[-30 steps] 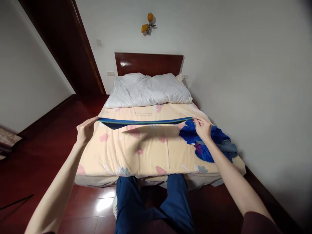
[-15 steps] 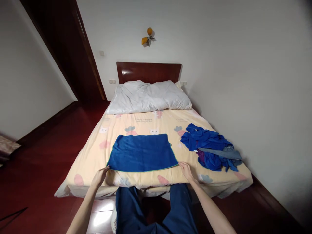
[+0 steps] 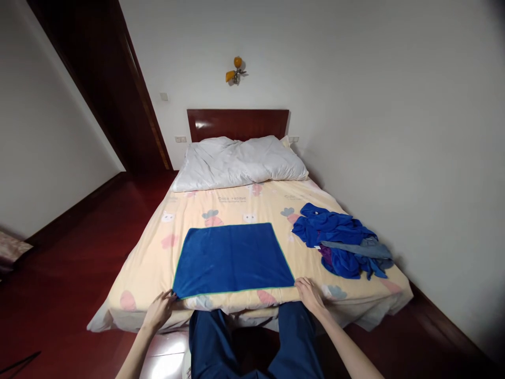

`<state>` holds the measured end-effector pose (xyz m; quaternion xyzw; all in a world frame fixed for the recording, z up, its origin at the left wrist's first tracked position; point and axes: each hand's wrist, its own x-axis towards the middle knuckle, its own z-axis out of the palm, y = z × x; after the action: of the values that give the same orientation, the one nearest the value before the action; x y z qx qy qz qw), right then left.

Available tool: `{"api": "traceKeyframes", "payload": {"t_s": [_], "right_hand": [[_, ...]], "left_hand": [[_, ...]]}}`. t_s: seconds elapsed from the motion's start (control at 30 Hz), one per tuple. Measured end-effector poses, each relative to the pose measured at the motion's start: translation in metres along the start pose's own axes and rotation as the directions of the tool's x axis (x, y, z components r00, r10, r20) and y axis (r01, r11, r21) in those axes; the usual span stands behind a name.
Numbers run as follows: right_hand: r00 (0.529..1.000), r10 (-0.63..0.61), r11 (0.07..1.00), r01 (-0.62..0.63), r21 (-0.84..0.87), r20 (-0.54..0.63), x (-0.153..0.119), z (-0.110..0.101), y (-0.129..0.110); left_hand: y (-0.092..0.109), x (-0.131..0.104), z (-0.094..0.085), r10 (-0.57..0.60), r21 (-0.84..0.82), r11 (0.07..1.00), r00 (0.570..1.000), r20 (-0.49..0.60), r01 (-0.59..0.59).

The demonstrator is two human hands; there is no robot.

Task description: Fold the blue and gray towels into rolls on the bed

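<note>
The blue rectangular cloth with thin green edging lies spread and nearly flat on the bed with a cream, carrot-patterned sheet, close to its foot. The left hand pinches the near left corner; the right hand appears to pinch the near right corner, fingertips partly hidden. The far edge rests unheld on the sheet. In my judgement, good handling calls for light, equal outward tension at both corners, low to the mattress, so that the faint creases ease out without dragging the far edge. The near edge runs slightly askew, its left end closer to the person; levelling the two hands would square it. Releasing both corners gently together would limit curling. No box, basket or other container is visible. The crumpled pile of bright blue, grey-blue and purple fabric sits loose on the sheet, apart from the cloth, beyond the right hand.
</note>
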<state>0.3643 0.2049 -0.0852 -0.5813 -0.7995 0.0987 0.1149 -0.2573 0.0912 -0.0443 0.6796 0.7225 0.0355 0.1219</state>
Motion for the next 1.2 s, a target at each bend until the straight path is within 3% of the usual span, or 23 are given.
{"api": "traceKeyframes", "payload": {"t_s": [0.1,0.2,0.27,0.43,0.53,0.6,0.7,0.8,0.9,1.07,1.2], "right_hand": [[0.999,0.041,0.992,-0.040,-0.119,0.005,0.021,-0.010,-0.025],[0.999,0.016,0.990,-0.021,-0.137,-0.038,0.065,-0.011,-0.067],[0.998,-0.042,0.994,0.037,-0.100,-0.044,0.103,-0.003,-0.106],[0.992,-0.123,0.992,0.123,0.023,0.004,0.210,0.048,-0.197],[0.990,-0.102,0.993,0.096,0.067,0.099,0.262,0.086,-0.217],[0.988,-0.088,0.995,0.080,0.065,0.124,0.287,0.103,-0.212],[0.994,-0.088,0.996,0.087,0.028,0.064,0.308,0.113,-0.182],[1.000,0.026,0.999,-0.026,-0.039,-0.006,0.320,0.110,-0.133],[0.988,0.144,0.984,-0.148,-0.095,-0.049,0.328,0.106,-0.078],[0.969,0.223,0.970,-0.232,-0.072,-0.109,0.347,0.103,-0.011],[0.970,0.229,0.972,-0.232,-0.024,-0.083,0.352,0.092,-0.006]], "left_hand": [[0.003,0.024,-0.012,0.048,0.109,0.992,0.996,0.080,-0.057],[0.019,0.068,-0.019,0.074,0.147,0.987,0.997,-0.007,-0.072],[0.041,0.105,-0.016,0.106,0.146,0.985,0.989,-0.099,-0.091],[0.104,0.199,0.020,0.175,0.117,0.981,0.960,-0.218,-0.153],[0.113,0.244,0.045,0.134,0.109,0.987,0.970,-0.204,-0.114],[0.100,0.267,0.056,0.072,0.103,0.993,0.974,-0.215,-0.051],[0.067,0.292,0.058,-0.039,0.090,0.994,0.955,-0.294,0.068],[0.033,0.308,0.051,-0.152,0.052,0.982,0.924,-0.351,0.181],[0.009,0.318,0.045,-0.199,0.017,0.976,0.914,-0.353,0.219],[-0.005,0.330,0.042,-0.188,0.012,0.978,0.912,-0.363,0.206],[0.005,0.326,0.035,-0.210,0.004,0.974,0.918,-0.336,0.225]]}}
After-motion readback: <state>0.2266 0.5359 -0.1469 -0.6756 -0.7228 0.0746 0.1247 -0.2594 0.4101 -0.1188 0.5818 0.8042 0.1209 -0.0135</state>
